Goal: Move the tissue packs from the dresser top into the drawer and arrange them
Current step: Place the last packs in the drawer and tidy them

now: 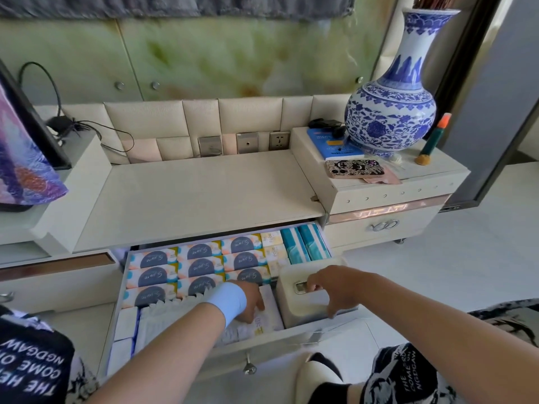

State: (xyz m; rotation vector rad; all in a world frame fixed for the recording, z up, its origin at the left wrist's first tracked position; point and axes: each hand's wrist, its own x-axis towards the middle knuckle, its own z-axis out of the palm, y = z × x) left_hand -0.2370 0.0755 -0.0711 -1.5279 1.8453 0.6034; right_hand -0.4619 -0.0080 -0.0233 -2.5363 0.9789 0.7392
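The open drawer [277,348] holds rows of tissue packs [201,266] with dark round labels, teal packs [306,243] at the back right and white packs [125,325] at the front left. My left hand [250,300], with a light blue wristband, reaches into the front middle; its fingers curl down onto a white and yellow tissue pack [269,322]. My right hand [338,287] arches over a cream box [303,314] with a metal clasp in the drawer's right end, fingers on its top and thumb at its front edge. The dresser top [204,193] bears no packs.
On the raised right cabinet stand a blue and white vase [390,112], a phone [354,168], a blue book [335,148] and a green and orange tube [434,138]. A screen [29,126] with cables stands at the left. The drawer knob [249,367] juts toward my knees.
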